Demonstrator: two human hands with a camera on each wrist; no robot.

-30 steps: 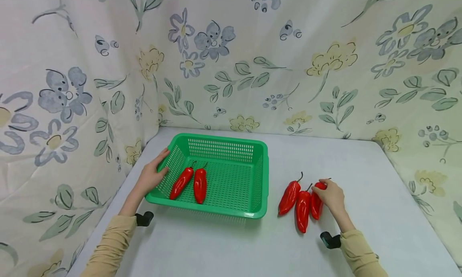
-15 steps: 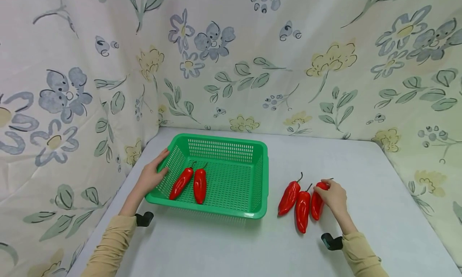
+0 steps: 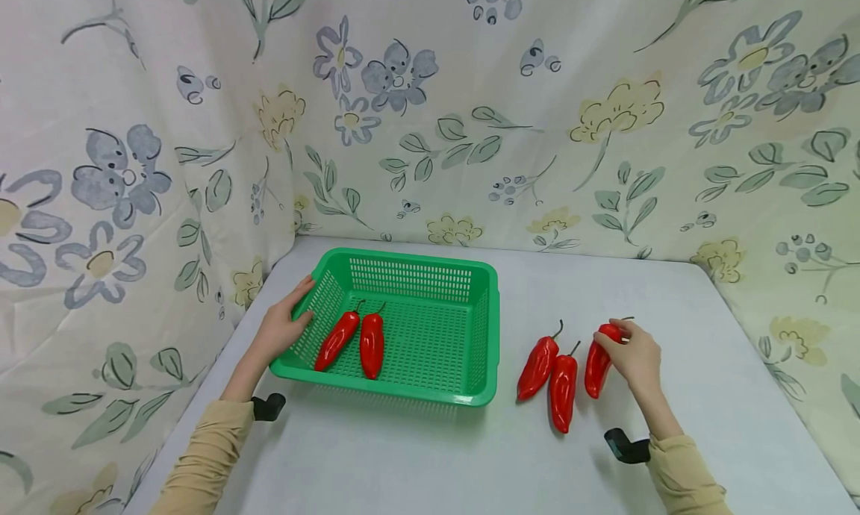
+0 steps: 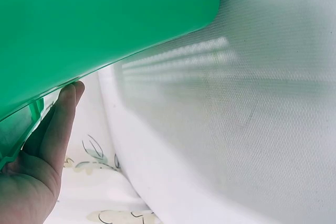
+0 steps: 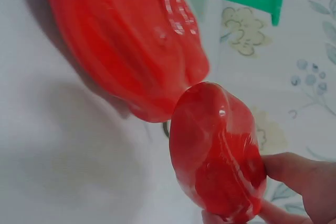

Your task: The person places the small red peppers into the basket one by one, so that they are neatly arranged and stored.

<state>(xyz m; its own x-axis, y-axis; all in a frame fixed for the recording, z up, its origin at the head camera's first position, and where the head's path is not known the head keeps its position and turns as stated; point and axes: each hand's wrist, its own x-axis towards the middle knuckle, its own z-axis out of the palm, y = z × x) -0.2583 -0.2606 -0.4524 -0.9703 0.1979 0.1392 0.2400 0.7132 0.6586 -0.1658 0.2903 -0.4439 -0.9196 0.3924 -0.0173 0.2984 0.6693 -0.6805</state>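
A green plastic basket (image 3: 430, 392) with slotted walls stands left of the middle, holding two red peppers, one slanted (image 3: 337, 341) and one more upright (image 3: 372, 345). My left hand (image 3: 278, 328) grips its left side, thumb over the rim and fingers along the outside; the left wrist view has these fingers (image 4: 63, 124) against the green wall. My right hand (image 3: 634, 354) pinches a glossy red pepper (image 3: 596, 366) near its stem end. In the right wrist view this pepper (image 5: 215, 150) points its tip at the camera, partly covering the fingers.
Two more red peppers, a left one (image 3: 537, 369) and a right one (image 3: 562, 392), lie side by side on the white table (image 3: 403, 463), between the basket and my right hand. Floral cloth (image 3: 470, 164) hangs behind the table and along its sides.
My right hand has moved right and slightly away from me, carrying its pepper apart from the two beside it. My left hand and the basket have stayed where they were.
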